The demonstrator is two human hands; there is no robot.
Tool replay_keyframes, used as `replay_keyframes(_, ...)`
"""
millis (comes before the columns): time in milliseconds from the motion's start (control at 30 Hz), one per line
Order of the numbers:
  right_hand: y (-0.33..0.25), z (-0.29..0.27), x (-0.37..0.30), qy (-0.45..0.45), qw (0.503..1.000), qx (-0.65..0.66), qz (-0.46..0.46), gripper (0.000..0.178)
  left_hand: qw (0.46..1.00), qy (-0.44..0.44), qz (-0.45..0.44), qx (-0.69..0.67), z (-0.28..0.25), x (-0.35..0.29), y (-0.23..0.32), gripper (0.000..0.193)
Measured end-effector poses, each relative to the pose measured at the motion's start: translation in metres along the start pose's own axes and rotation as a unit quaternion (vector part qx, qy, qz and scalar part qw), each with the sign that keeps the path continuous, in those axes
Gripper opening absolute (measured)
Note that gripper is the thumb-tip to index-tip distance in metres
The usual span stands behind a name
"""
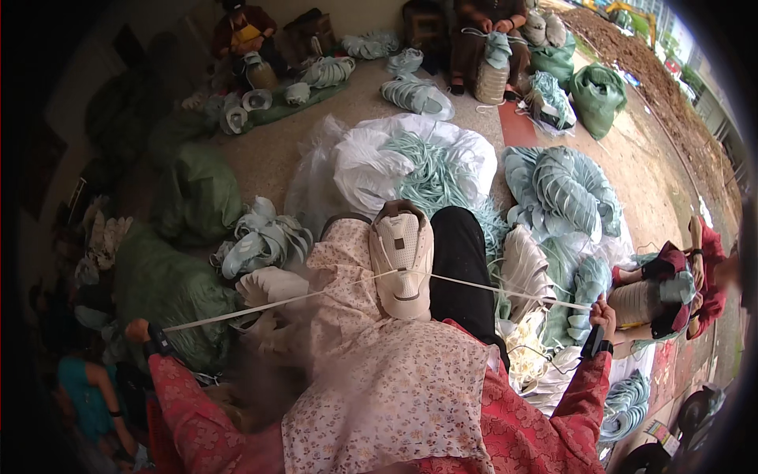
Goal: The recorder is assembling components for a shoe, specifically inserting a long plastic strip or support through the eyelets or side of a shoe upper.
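Between my knees stands a beige and white shoe upper [399, 261], with a dark-edged collar at the far end and a perforated panel. A thin white cord [497, 289] runs out from it to both sides, stretched nearly straight. Far out to the left, my left hand [138, 330] is closed on one end, partly in shadow. My right hand [603, 316] grips the other end in a fist, out to the right. Both arms are spread wide. What supports the shoe upper from below is hidden.
Ahead lies a white plastic sack [363, 162] with pale green laces [442, 170]. Stacked pale blue shoe pieces [564, 189] sit to its right. Green sacks [178, 292] bulge at the left. Co-workers sit ahead and at both sides, one in red [711, 268] close to my right.
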State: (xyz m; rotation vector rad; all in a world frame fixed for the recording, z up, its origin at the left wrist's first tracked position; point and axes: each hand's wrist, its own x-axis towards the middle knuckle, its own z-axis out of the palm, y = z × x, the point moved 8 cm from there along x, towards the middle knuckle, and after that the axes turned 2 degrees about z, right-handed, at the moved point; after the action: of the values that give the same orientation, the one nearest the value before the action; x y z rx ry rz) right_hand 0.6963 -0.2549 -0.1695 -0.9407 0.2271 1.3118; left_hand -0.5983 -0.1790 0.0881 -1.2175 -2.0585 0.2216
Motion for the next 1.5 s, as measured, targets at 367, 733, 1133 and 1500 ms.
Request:
replay_keyframes(367,0.199,0.331,-0.094,-0.138,0.834,-0.505,-0.172,0.017,0.458,-0.298,0.096,-0.832,-0.242,-0.020,0.407,0.026)
replay_keyframes(733,0.331,0.391,-0.136,-0.261,0.606,-0.714,-0.233,0.017,0.583,-0.208,0.387,-0.684,-0.348,-0.113,0.526,0.023)
replay_keyframes(1133,0.345,0.386,-0.133,-0.277,0.722,-0.629,-0.086,0.021,0.548,-0.137,0.454,-0.688,-0.388,-0.110,0.508,0.023)
replay_keyframes(1500,0.348,0.388,-0.123,-0.256,0.651,-0.671,-0.247,0.019,0.529,-0.154,0.437,-0.711,-0.391,-0.120,0.559,0.020)
